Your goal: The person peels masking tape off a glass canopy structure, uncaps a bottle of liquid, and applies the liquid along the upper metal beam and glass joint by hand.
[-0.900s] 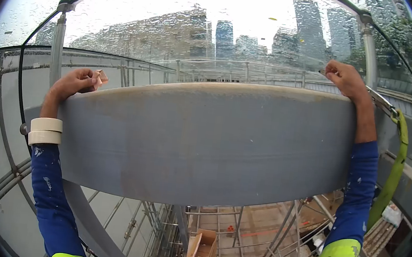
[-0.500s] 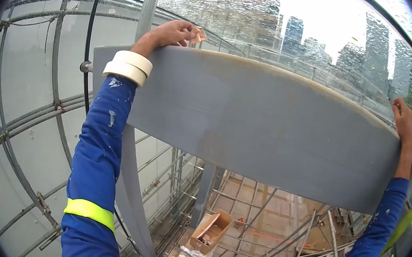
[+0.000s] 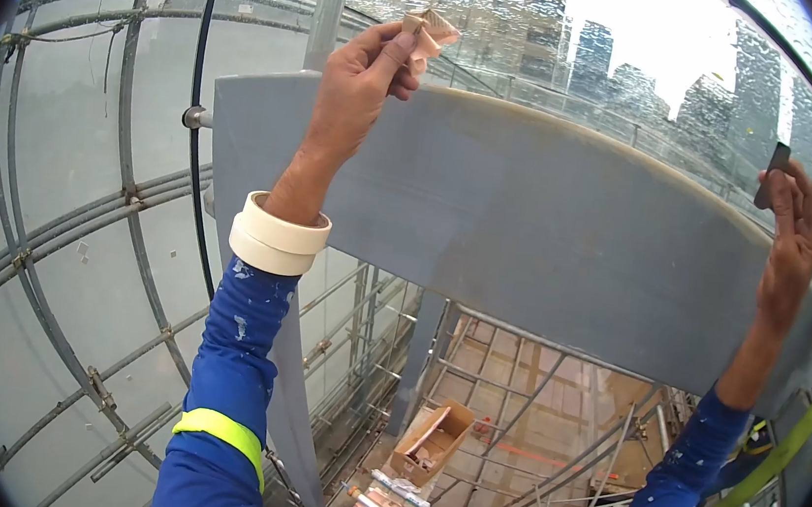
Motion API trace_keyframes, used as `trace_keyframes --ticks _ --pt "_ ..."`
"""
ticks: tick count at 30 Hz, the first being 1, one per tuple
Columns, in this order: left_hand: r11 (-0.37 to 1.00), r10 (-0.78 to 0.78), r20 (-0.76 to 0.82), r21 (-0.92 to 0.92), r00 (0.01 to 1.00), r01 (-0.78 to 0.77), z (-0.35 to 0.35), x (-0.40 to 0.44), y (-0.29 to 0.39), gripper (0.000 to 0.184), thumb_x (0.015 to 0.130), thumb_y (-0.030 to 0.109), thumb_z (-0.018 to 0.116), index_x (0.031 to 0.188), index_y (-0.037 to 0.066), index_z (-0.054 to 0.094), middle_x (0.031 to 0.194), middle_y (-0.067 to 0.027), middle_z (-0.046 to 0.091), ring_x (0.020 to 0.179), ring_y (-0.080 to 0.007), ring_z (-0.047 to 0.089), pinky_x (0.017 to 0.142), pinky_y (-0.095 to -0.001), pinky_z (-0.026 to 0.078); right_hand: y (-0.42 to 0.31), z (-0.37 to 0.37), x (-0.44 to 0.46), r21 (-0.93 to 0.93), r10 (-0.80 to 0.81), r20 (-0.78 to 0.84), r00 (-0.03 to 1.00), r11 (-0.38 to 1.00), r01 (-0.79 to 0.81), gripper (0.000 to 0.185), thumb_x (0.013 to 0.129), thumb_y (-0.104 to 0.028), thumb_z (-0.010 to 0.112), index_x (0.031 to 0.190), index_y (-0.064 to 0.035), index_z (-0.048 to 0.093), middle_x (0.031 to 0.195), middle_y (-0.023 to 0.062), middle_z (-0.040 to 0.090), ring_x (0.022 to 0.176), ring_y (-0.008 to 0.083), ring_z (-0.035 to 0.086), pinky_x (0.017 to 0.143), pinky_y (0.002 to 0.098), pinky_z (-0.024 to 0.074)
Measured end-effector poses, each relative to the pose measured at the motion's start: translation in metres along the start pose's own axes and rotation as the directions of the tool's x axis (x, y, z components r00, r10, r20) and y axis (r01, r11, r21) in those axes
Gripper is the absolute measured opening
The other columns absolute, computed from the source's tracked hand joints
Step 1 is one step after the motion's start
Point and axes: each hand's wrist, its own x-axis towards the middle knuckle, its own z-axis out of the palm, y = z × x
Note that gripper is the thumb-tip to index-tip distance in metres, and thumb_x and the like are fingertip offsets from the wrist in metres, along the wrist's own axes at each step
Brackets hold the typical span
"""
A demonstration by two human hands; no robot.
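My left hand (image 3: 370, 77) is raised over the top edge of the grey beam (image 3: 520, 201), pinching a crumpled piece of pinkish-beige paper (image 3: 430, 43). Two rolls of cream masking tape (image 3: 279, 235) ring my left wrist. At the far right, my right hand (image 3: 794, 215) is up near the beam's right end, its fingers closed on a small flat dark piece (image 3: 772, 176), whose exact kind I cannot make out. Along the beam's curved upper edge runs a pale, brownish strip (image 3: 577, 128).
Scaffold tubes (image 3: 130, 195) line the white panels on the left. Wet glass (image 3: 489, 25) stands beyond the beam. Far below, an open cardboard box (image 3: 433, 441) sits on a plank floor seen between bars. A yellow-green strap (image 3: 781, 456) hangs at the right.
My left hand has lifted off the beam's top edge, bringing the crumpled paper up and rightward. My right hand has risen and turned, bringing the dark piece into clear view.
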Motion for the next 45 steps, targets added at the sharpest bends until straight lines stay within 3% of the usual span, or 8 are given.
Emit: trace_keyframes --ticks 4,21,25,32,36,39,44,45 --pt "0.98 -0.11 0.099 -0.155 0.989 0.125 0.037 -0.073 0.019 0.033 0.104 0.027 0.065 0.124 0.001 0.069 0.09 -0.0026 0.071 0.073 -0.0065 0.062 0.065 -0.0216 0.052 -0.097 0.086 -0.073 0.358 0.058 0.243 0.968 0.922 -0.145 0.024 0.099 -0.012 0.07 0.121 -0.005 0.071 0.103 0.006 0.075 0.096 0.0118 0.07 0.087 0.0263 0.0548" --pt "0.659 -0.322 0.33 -0.595 0.887 0.46 0.043 -0.185 0.004 0.035 0.104 0.012 0.061 0.137 -0.001 0.061 0.105 -0.0091 0.07 0.085 -0.0124 0.065 0.07 -0.0259 0.055 -0.106 0.189 -0.147 0.288 0.188 0.494 0.849 0.886 -0.364 0.015 0.098 -0.014 0.069 0.106 -0.0019 0.071 0.087 0.011 0.075 0.077 0.0155 0.071 0.068 0.0303 0.0542" --pt "0.771 -0.253 0.273 -0.522 0.928 0.364 0.042 -0.22 -0.018 0.031 0.101 0.006 0.065 0.131 0.0 0.066 0.118 -0.0108 0.067 0.081 -0.0093 0.061 0.064 -0.0226 0.051 -0.113 0.18 -0.169 0.295 0.118 0.464 0.878 0.914 -0.278 0.011 0.094 -0.012 0.067 0.097 -0.0016 0.068 0.085 0.0153 0.07 0.074 0.034 0.068 0.067 0.0402 0.0546" --pt "0.816 -0.444 0.061 -0.385 0.894 0.431 0.074 -0.287 -0.011 0.017 0.104 0.016 0.064 0.107 -0.001 0.067 0.089 0.0001 0.061 0.072 -0.006 0.047 0.065 -0.0213 0.037 -0.128 0.156 -0.243 0.218 0.203 0.443 0.873 0.921 -0.324 0.012 0.097 -0.01 0.064 0.105 -0.0013 0.063 0.085 0.0129 0.065 0.078 0.032 0.066 0.07 0.0441 0.0529" --pt "0.753 -0.543 -0.244 -0.565 0.804 0.337 0.024 -0.28 -0.03 0.022 0.107 0.017 0.06 0.116 -0.003 0.061 0.085 -0.0014 0.055 0.071 -0.0086 0.044 0.063 -0.0242 0.037 -0.141 0.093 -0.275 0.032 0.264 0.701 0.663 0.917 -0.398 0.012 0.097 -0.013 0.064 0.106 -0.0037 0.063 0.085 0.0132 0.064 0.08 0.0325 0.066 0.071 0.0435 0.0528" --pt "0.851 -0.481 -0.076 -0.28 0.873 0.444 -0.023 -0.299 -0.037 0.025 0.109 0.019 0.056 0.119 -0.004 0.061 0.087 -0.0018 0.056 0.073 -0.0076 0.045 0.063 -0.0231 0.037 -0.147 -0.017 -0.236 -0.195 0.31 0.508 0.803 0.95 -0.243 0.015 0.091 -0.011 0.076 0.103 -0.0045 0.071 0.09 0.0117 0.068 0.082 0.0296 0.067 0.073 0.0391 0.0541" --pt "0.555 -0.811 0.275 0.079 0.517 0.828 -0.03 -0.403 -0.061 0.032 0.106 0.021 0.062 0.127 -0.002 0.065 0.09 0.0018 0.06 0.072 -0.0041 0.047 0.062 -0.021 0.039 -0.135 -0.224 -0.126 -0.989 0.008 -0.087 0.996 0.121 -0.087 0.029 0.103 -0.029 0.065 0.124 -0.0111 0.071 0.106 0.0117 0.078 0.088 0.0181 0.074 0.079 0.03 0.0559" --pt "0.492 -0.849 0.278 0.107 0.449 0.864 -0.028 -0.425 -0.066 0.031 0.105 0.022 0.063 0.125 -0.002 0.067 0.088 0.0017 0.061 0.072 -0.0042 0.048 0.062 -0.0211 0.04 -0.123 -0.271 -0.103 -0.997 -0.049 -0.04 0.998 0.069 -0.037 0.038 0.091 -0.035 0.074 0.114 -0.0047 0.075 0.104 0.0237 0.074 0.101 0.031 0.074 0.09 0.0428 0.0565"
